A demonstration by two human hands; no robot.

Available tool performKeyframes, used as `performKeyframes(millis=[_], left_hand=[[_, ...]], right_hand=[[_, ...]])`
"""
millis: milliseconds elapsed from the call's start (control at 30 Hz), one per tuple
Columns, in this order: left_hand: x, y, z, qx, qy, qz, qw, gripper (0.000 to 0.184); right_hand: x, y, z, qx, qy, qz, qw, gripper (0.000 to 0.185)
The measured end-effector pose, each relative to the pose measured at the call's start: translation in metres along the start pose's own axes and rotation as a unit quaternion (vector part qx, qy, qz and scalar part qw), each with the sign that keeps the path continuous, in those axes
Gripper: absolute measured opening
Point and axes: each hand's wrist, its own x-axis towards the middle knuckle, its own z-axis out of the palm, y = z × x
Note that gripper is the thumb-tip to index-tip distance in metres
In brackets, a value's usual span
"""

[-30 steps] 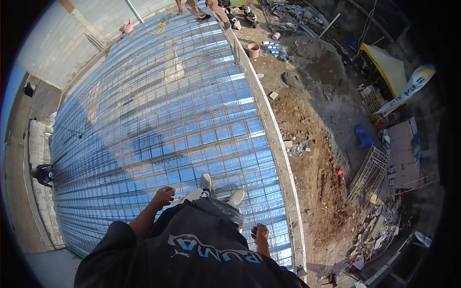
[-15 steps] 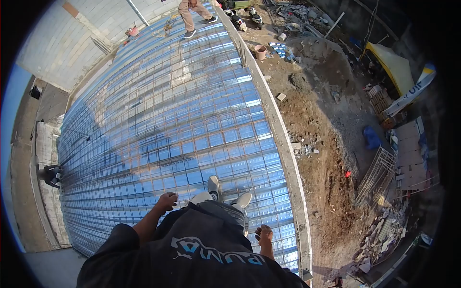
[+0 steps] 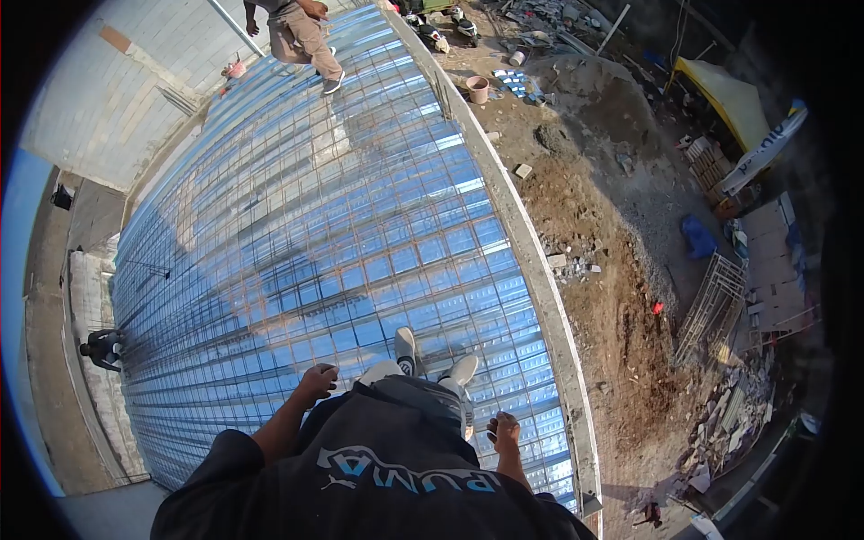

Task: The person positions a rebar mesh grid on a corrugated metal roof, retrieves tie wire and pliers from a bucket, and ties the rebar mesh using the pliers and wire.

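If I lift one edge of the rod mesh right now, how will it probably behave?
The rod mesh would probably sag, as it looks thin for its span. It is likely heavy overall, covering much of the ribbed metal deck.

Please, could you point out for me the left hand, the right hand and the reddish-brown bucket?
Left hand (image 3: 317,382): head view, middle of the hand.
Right hand (image 3: 506,430): head view, middle of the hand.
Reddish-brown bucket (image 3: 478,94): head view, outer wall.
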Motion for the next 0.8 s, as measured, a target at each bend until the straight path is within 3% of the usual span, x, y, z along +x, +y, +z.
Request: performKeyframes(millis=[533, 800], left_hand=[[0.018, -0.021, -0.009, 0.009, -0.023, 0.012, 1.0, 0.044], [-0.003, 0.008, 0.002, 0.0, -0.026, -0.001, 1.0, 0.044]], right_hand=[[-0.014, 0.015, 0.005, 0.008, 0.017, -0.011, 1.0, 0.03], [-0.017, 0.029, -0.004, 0.019, 0.022, -0.01, 1.0, 0.03]])
